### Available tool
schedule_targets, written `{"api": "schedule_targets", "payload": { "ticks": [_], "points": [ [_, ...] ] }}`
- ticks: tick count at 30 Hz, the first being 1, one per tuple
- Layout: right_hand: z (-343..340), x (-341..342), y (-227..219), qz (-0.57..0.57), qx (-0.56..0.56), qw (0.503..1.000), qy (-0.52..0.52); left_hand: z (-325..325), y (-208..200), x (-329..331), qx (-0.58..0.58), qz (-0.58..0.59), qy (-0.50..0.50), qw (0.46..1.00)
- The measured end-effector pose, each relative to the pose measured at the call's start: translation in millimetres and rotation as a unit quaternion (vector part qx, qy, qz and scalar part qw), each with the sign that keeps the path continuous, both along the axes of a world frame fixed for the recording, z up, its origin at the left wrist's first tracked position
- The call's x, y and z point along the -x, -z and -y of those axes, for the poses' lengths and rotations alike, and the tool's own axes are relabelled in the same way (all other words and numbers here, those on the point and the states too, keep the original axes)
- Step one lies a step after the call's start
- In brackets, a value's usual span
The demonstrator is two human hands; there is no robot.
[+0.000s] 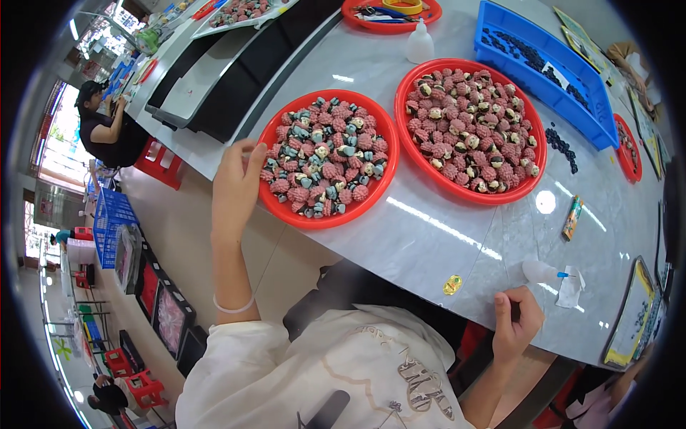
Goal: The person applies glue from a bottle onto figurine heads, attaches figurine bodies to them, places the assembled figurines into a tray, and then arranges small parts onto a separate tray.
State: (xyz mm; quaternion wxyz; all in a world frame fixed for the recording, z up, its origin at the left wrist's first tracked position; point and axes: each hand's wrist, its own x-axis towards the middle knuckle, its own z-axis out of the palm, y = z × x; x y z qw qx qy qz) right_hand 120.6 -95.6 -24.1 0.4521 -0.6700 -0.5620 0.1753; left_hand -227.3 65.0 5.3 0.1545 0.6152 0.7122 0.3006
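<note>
My left hand (239,179) is at the left rim of a round red tray (390,169), its thumb over the edge and its fingers bent round the outside. Heaped in that tray are small pink knobbly pieces, many with grey-blue and cream bits on them. The tray's near side juts past the table edge. My right hand (517,322) is loosely curled at the table's front edge, with nothing visible in it. Just beyond it lies a white squeeze bottle (539,272) with a blue needle tip, beside a piece of white paper (570,287).
A second red tray (541,154) holds pink pieces with dark and cream parts. Behind it stand an upright white bottle (420,44) and a blue bin (547,86) with dark bits. Loose dark pieces (562,149) lie nearby. A black-sided conveyor (264,68) runs along the left; a person (107,125) sits beyond.
</note>
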Motion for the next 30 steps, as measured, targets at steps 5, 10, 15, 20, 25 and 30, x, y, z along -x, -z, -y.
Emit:
{"api": "schedule_targets", "payload": {
  "ticks": [5, 10, 15, 20, 25, 30],
  "points": [
    [3.5, -5.8, -2.3, 0.015, -0.01, 1.0, 0.012, 1.8, -7.1, -54.3, -0.169, -0.069, 0.159, 0.97],
    [4.6, -15.8, -1.2, 0.006, -0.044, 0.998, -0.045, 3.8, -13.6, -84.0, -0.102, -0.23, 0.306, 0.918],
    [41.1, -58.1, -12.7, 0.033, -0.071, 0.997, -0.005, -1.7, -8.6, -89.3, -0.105, -0.25, 0.318, 0.909],
    [94.4, -153.6, -39.1, 0.139, -0.098, 0.921, 0.35, -1.4, -9.4, -88.9, -0.084, -0.235, 0.294, 0.923],
    [137.6, -277.9, -15.1, 0.442, 0.036, 0.797, 0.41, -4.7, 0.1, -94.8, -0.09, -0.265, 0.266, 0.923],
    [135.9, -285.4, 9.8, 0.305, 0.055, 0.842, 0.442, -3.1, -1.3, -91.6, -0.085, -0.271, 0.251, 0.925]
  ]
}}
